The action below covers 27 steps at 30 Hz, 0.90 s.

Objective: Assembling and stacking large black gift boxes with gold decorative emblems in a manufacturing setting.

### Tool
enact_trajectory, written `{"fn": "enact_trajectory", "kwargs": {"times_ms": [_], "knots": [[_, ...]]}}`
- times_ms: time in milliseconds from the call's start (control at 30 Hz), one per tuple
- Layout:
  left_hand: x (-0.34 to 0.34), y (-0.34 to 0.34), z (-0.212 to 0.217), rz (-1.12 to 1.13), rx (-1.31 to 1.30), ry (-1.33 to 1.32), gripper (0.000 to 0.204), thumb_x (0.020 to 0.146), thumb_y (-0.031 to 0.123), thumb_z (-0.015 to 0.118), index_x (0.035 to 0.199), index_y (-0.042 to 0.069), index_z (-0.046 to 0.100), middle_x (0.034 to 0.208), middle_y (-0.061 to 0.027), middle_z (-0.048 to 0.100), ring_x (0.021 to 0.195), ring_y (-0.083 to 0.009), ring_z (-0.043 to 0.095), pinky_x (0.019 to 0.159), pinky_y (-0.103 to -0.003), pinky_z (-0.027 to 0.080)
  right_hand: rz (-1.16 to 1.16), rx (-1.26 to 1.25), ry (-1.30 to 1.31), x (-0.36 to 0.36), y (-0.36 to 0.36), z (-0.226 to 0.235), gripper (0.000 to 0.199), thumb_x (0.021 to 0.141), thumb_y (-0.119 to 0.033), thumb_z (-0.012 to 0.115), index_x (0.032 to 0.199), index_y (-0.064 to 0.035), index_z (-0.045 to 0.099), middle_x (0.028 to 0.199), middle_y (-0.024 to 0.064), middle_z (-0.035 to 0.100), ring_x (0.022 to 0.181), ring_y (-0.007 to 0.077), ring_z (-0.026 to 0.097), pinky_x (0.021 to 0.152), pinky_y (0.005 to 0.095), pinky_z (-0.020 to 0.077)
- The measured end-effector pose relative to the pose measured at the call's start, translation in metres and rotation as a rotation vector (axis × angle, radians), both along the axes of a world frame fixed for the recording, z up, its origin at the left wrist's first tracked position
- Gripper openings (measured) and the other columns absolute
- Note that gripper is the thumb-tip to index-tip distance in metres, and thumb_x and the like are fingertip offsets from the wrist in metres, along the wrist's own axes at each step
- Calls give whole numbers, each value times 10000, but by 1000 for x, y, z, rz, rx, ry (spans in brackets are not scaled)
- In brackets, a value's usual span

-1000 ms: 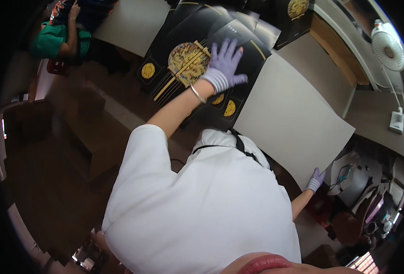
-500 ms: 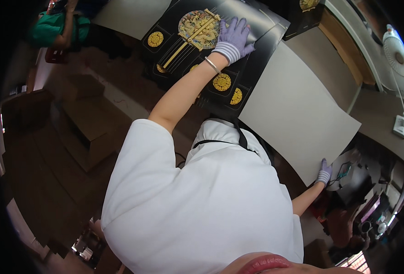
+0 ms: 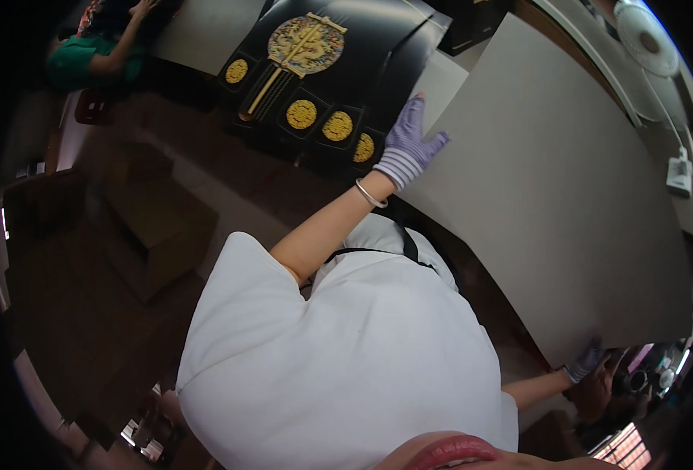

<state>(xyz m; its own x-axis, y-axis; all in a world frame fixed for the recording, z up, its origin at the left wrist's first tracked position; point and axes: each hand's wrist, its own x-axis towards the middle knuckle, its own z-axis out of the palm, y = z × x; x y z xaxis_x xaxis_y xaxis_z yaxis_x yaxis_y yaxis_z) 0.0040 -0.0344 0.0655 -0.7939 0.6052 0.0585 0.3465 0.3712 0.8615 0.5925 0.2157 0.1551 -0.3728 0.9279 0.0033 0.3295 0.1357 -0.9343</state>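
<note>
Black printed sheets (image 3: 362,70) with gold round emblems and a colourful round medallion lie ahead, left of centre. A large plain grey cardboard sheet (image 3: 558,196) stretches from beside them toward the lower right. My left hand (image 3: 410,145), in a purple glove with a striped cuff, is at the seam between the two, fingers spread, with nothing visible in it. At the grey sheet's near right corner, my right hand (image 3: 585,360), gloved alike, grips the edge. That hand is dim, and some of its fingers are hidden.
A white fan (image 3: 648,39) and a white power socket (image 3: 679,174) on a cord are at the right. Cardboard boxes (image 3: 150,211) stand on the floor at the left. Another person in a green top (image 3: 88,59) is at the upper left.
My left hand has drawn back off the medallion area to the black sheets' right edge. The grey sheet and my right hand have swung outward to the right, and the sheet now shows larger.
</note>
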Motion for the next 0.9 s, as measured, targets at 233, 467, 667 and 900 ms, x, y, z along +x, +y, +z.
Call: {"fn": "enact_trajectory", "kwargs": {"times_ms": [233, 467, 667, 900], "knots": [[2, 0, -14, -109, -148, -368, 443, 894, 241, 706, 1263, 14, 611, 1110, -153, 693, 964, -202, 655, 916, -285, 514, -15, -198, -125, 73, 28, -55, 487, 956, -203, 596, 1351, 59, 484, 1281, 126, 571, 1126, 205, 537, 978, 334, 427], [30, -21, -29, -49, -315, 186, 508, 827, 90, 572, 1321, 205, 589, 876, -299, 624, 813, -403, 655, 778, -415, 519, 185, 145, -568, -114, 15, -86, 565, 905, -51, 525, 1451, -12, 382, 1411, 214, 497, 1298, 315, 492, 1085, 354, 370], [78, 34, -26, -320, -247, 475, 504, 928, 270, 558, 1423, 213, 481, 1481, -206, 396, 1312, -441, 417, 1081, -459, 381, 402, 384, -440, -216, -26, -111, 584, 980, -426, 500, 1477, -146, 378, 1497, 152, 411, 1388, 367, 370, 1134, 457, 317], [157, 88, -95, -441, -565, 636, 521, 865, 329, 601, 1382, 306, 537, 1564, -111, 301, 1431, -450, 217, 1115, -673, 175, 493, 648, -957, -302, -73, -197, 388, 887, -332, 598, 1248, -193, 620, 1516, 24, 398, 1464, 260, 211, 1070, 759, 131]]}}
